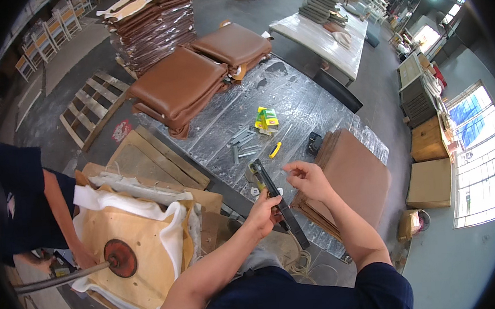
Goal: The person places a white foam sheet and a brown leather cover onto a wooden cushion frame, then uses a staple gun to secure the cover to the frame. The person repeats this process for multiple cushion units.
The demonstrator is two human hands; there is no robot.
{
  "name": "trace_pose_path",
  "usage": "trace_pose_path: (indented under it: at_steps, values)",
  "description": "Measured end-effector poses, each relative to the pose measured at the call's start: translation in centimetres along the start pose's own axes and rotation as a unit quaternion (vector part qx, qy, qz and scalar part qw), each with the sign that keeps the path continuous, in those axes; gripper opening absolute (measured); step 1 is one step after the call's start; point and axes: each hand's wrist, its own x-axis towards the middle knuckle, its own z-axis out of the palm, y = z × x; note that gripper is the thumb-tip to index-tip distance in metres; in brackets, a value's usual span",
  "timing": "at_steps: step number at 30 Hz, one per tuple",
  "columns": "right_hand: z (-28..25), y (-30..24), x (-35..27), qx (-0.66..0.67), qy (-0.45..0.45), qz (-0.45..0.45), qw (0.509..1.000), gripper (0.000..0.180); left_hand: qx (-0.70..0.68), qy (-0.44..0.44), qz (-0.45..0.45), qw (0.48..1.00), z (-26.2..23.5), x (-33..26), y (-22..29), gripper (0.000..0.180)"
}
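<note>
My left hand point(263, 212) is closed around a staple gun point(282, 205), whose long black magazine faces up and slants across my front. Part of the tool's body is hidden behind the magazine and my fingers. My right hand point(308, 180) hovers just right of the staple gun, fingers partly curled, with a gap between thumb and forefinger and nothing visible in it. Beyond the tool, several grey staple strips point(242, 139) lie on the plastic-covered table point(212, 135). Near them are a yellow-green box point(266, 119) and a yellow utility knife point(276, 149).
Brown upholstered cushions point(179, 82) occupy the table's far left; flat brown panels point(353, 181) are stacked at right beside a small black object point(314, 143). At left, a co-worker's arm point(62, 207) reaches over a padded wooden seat point(149, 230) with a red disc point(120, 258). A hose point(301, 260) hangs below.
</note>
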Motion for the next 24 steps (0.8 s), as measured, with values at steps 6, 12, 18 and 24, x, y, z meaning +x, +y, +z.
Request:
trace_pose_path:
  at_steps: [6,12,18,24]
  values:
    - [-2.9,-0.7,2.1,-0.099,-0.056,-0.063,0.992,0.037,-0.041,-0.014,-0.053,0.998,1.1,4.5,-0.9,0.038]
    - [-3.2,0.8,1.0,-0.181,-0.084,-0.051,0.979,0.032,-0.09,-0.026,-0.074,0.993,1.7,5.9,-1.5,0.044]
    - [-3.2,-0.3,0.6,-0.192,-0.064,-0.1,0.974,0.034,-0.091,-0.033,-0.047,0.994,1.3,6.2,-0.9,0.048]
    - [-3.4,-1.0,0.8,-0.153,-0.074,-0.097,0.981,0.034,-0.097,-0.056,-0.056,0.992,1.8,5.9,-0.6,0.046]
